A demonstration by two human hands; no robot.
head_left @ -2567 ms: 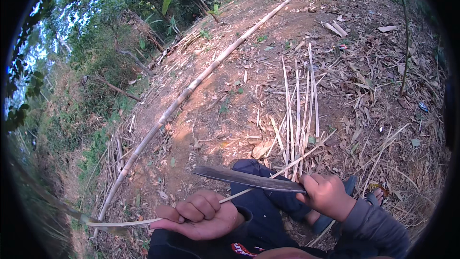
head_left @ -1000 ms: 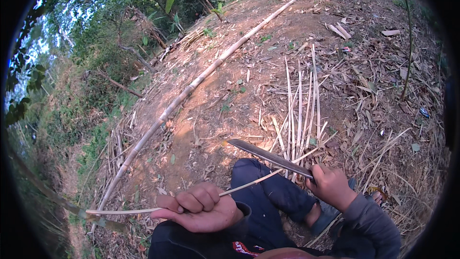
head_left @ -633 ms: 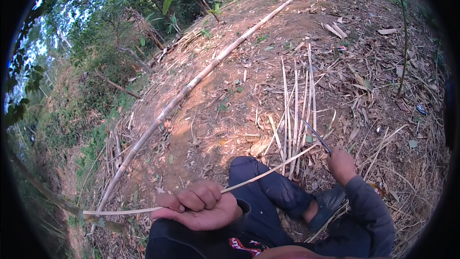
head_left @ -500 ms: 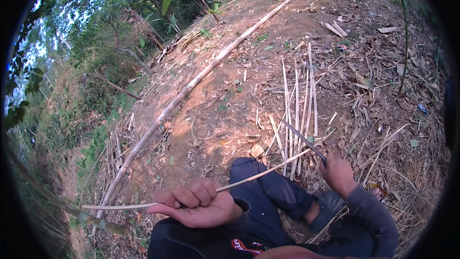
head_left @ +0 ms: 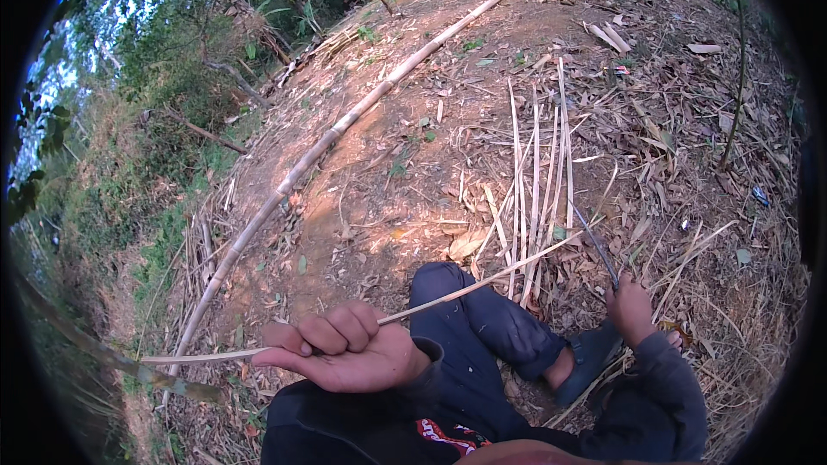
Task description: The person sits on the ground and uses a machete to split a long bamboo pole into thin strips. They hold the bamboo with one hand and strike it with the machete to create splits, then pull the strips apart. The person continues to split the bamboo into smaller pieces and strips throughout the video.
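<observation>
Left hand (head_left: 349,353): closed around a thin bamboo strip (head_left: 482,280), which slants across the knee toward the ground pile.
Right hand (head_left: 631,310): fist wrapped on the handle of a long knife (head_left: 594,245) — blade angled up and away, apparently clear of the strip.
Done: a sheaf of split strips (head_left: 538,172) lies on the dirt ahead.
Left: the held strip looks unfinished; a whole bamboo pole (head_left: 345,125) lies uncut beyond.

Soft, even daylight falls on the dirt ground (head_left: 379,181), casting no hard shadows, while the sky (head_left: 65,77) at upper left is blown out pale behind the leaves. Fisheye distortion bends the long bamboo pole (head_left: 345,125), and a black vignette rings the blurred edges.
</observation>
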